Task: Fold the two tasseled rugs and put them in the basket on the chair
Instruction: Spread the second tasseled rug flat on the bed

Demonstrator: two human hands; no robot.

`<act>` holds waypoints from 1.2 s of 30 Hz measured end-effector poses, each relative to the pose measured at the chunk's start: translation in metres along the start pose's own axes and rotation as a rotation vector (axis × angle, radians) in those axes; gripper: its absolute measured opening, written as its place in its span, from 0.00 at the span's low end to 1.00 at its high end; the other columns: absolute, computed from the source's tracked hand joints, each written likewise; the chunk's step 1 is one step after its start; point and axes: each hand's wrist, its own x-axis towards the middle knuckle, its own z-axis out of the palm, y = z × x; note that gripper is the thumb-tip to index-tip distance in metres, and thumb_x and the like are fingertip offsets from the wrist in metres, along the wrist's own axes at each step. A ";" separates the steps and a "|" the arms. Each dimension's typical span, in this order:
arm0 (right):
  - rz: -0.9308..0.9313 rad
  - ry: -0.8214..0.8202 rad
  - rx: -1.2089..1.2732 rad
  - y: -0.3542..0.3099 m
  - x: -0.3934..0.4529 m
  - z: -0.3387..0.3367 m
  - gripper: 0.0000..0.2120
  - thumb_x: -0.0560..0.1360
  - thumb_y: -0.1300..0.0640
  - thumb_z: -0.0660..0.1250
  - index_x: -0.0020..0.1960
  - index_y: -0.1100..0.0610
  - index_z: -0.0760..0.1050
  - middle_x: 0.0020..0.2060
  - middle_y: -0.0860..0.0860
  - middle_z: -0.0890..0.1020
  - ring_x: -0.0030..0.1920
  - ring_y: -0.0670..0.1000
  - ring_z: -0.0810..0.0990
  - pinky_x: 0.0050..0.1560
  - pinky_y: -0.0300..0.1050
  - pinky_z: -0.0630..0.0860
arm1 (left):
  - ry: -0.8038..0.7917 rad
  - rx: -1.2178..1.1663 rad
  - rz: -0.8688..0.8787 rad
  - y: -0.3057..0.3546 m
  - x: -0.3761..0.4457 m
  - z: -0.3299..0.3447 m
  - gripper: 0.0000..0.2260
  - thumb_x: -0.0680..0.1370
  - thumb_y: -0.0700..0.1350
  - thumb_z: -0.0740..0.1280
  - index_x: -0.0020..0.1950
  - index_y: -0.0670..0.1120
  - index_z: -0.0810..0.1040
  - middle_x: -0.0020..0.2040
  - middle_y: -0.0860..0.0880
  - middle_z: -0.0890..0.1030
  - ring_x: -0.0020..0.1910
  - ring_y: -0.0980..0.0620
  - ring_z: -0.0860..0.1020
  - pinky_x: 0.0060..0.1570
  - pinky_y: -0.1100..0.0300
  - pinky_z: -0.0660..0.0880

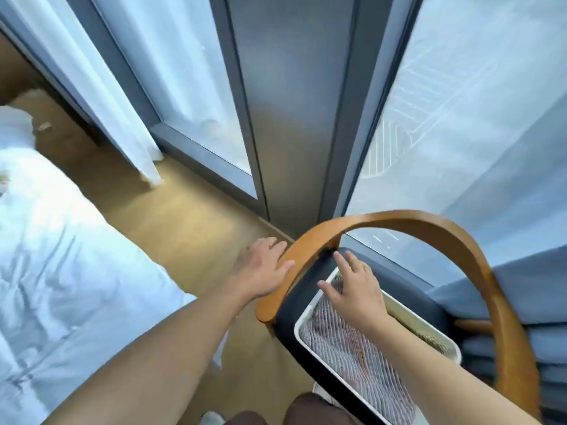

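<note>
A white basket (310,320) stands on the dark seat of a chair (429,228) with a curved wooden armrest. Inside the basket lies a folded striped grey-and-reddish rug (346,351). A second, pale rug may lie along the basket's far side, though I cannot tell for sure. My right hand (356,286) hovers flat over the rug near the basket's far corner, fingers straight. My left hand (260,268) is spread open beside the wooden armrest, fingertips touching it. Neither hand holds anything.
A bed with white bedding (55,256) fills the left. Tall windows with grey frames (291,118) and a white curtain (92,72) stand ahead. Blue-grey cushions (546,302) sit right of the chair. Tan floor (184,216) lies between bed and chair.
</note>
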 end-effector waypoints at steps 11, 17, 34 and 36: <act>-0.499 0.112 -0.008 -0.315 -0.018 0.035 0.35 0.79 0.39 0.65 0.81 0.51 0.61 0.79 0.50 0.65 0.78 0.54 0.61 0.77 0.51 0.61 | 0.414 -0.181 -0.438 -0.278 -0.207 -0.111 0.28 0.82 0.62 0.60 0.79 0.51 0.66 0.79 0.46 0.65 0.77 0.45 0.64 0.74 0.49 0.64; -0.700 0.045 0.025 -0.481 -0.059 0.108 0.33 0.77 0.41 0.68 0.79 0.50 0.65 0.76 0.50 0.70 0.76 0.54 0.66 0.74 0.52 0.66 | 0.465 -0.273 -0.716 -0.429 -0.362 -0.097 0.29 0.82 0.61 0.61 0.80 0.50 0.63 0.79 0.47 0.65 0.77 0.43 0.63 0.72 0.47 0.66; -0.936 -0.342 -0.060 -0.784 -0.041 0.321 0.27 0.78 0.45 0.70 0.73 0.55 0.73 0.69 0.53 0.78 0.68 0.57 0.76 0.64 0.51 0.72 | 0.480 -0.556 -1.310 -0.692 -0.538 -0.033 0.25 0.82 0.55 0.64 0.77 0.49 0.67 0.75 0.47 0.69 0.74 0.45 0.67 0.70 0.51 0.68; -0.887 -0.428 -0.052 -0.809 -0.040 0.352 0.27 0.78 0.45 0.69 0.73 0.55 0.73 0.68 0.53 0.78 0.68 0.57 0.76 0.65 0.51 0.71 | 0.526 -0.625 -1.345 -0.714 -0.539 -0.023 0.22 0.81 0.53 0.66 0.74 0.48 0.72 0.73 0.49 0.73 0.70 0.47 0.72 0.66 0.57 0.69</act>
